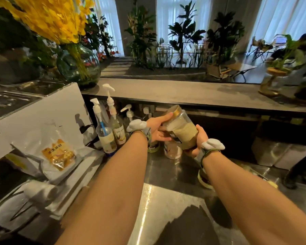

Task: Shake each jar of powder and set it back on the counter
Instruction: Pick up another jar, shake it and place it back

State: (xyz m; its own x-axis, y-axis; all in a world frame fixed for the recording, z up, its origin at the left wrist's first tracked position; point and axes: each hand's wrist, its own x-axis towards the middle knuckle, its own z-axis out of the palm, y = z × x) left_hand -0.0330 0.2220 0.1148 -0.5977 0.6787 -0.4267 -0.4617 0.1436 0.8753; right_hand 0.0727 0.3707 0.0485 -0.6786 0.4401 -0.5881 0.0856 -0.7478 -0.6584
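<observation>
A clear jar with a gold lid, part full of pale beige powder, is held tilted above the steel counter. My left hand grips its upper part near the lid, and my right hand holds its base. Under the raised jar, two more jars stand on the counter: one with pinkish powder and one with a green rim, both partly hidden by my hands.
Three pump bottles stand to the left of the jars. A white machine with a snack bag fills the left side. A raised grey ledge runs behind. A small lidded cup sits by my right forearm.
</observation>
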